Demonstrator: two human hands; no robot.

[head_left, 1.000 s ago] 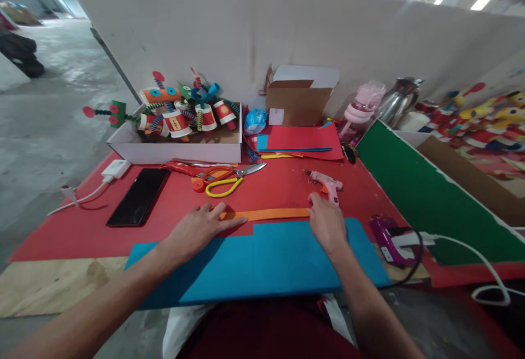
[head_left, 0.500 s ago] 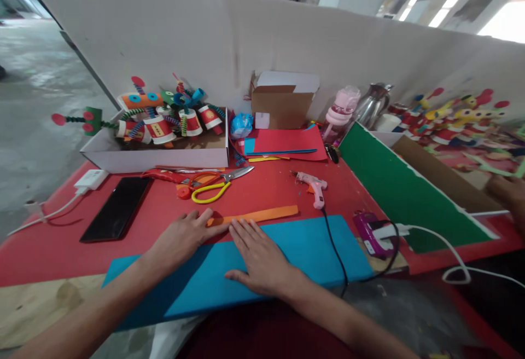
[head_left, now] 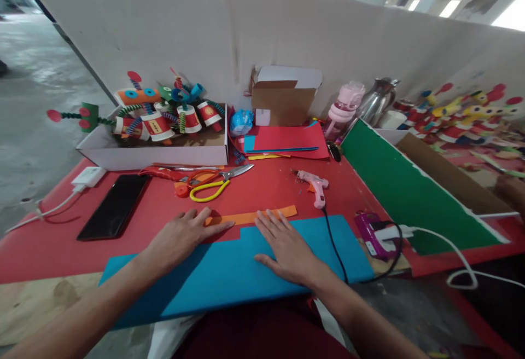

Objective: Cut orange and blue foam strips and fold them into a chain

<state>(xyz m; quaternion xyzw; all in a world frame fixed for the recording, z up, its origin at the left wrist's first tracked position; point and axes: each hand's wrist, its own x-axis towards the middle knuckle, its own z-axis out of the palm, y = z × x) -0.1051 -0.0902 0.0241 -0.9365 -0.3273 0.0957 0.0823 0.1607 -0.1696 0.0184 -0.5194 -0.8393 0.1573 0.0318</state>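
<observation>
Head view: a red-covered work table (head_left: 270,186) seen from above, both of the person's forearms reaching onto it.
Left hand (head_left: 180,237): spread flat, palm down, gripping nothing; the fingertips press on the left end of a long narrow orange foam strip (head_left: 251,216).
Right hand (head_left: 287,247): also flat and released, lying on a large blue foam sheet (head_left: 229,271), fingertips touching the strip's lower edge.
Orange strip: lies flat along the far edge of the blue sheet, running left to right between the two hands.
Blue sheet: at the near table edge, with a stepped notch on its far left side.
Beyond the strip: yellow-handled scissors (head_left: 213,183) and a pink hot-glue gun (head_left: 314,186), its black cord crossing the sheet's right end.
Left side: a black phone (head_left: 112,207) lying flat, beside a white charger (head_left: 88,176).
Far left: a white cardboard box (head_left: 156,154) filled with paper-cup craft figures (head_left: 164,113).
Far centre: stacked red and blue foam sheets (head_left: 287,140) before a brown carton (head_left: 283,102).
Right: a green board (head_left: 406,189).
</observation>
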